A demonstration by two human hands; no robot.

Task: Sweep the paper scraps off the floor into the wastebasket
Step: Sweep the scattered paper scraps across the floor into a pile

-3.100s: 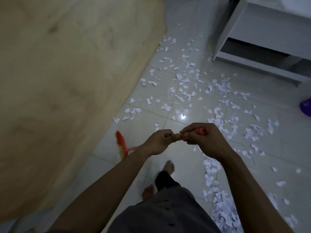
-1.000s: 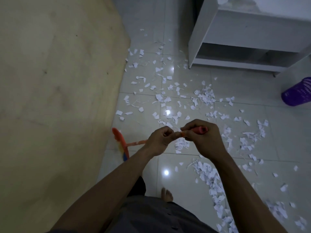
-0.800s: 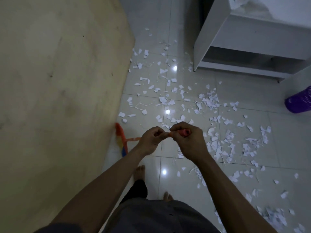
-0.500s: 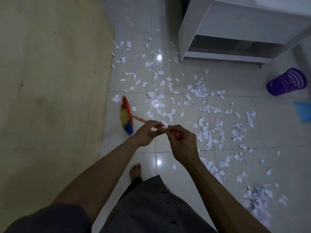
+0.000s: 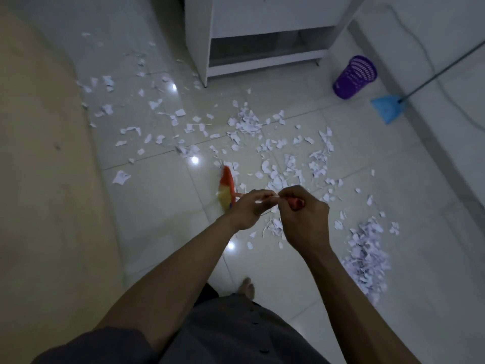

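While you grip the light orange plastic broom (image 5: 226, 189), sweep gently.
Your left hand (image 5: 250, 207) and right hand (image 5: 305, 219) both clasp its stiff handle; the white torn paper scraps (image 5: 246, 123) should scatter easily.

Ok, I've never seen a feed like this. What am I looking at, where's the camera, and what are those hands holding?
No machine here: a person wears one wide-angle camera on the head, looking forward and down, so the two arms are their own. The left hand and right hand both grip the thin handle of a small broom, its orange and yellow head down at the tiled floor. White paper scraps lie scattered over the tiles, with a denser pile at the right. The purple wastebasket sits farther off by the wall, a blue dustpan beside it, a white cabinet to its left.
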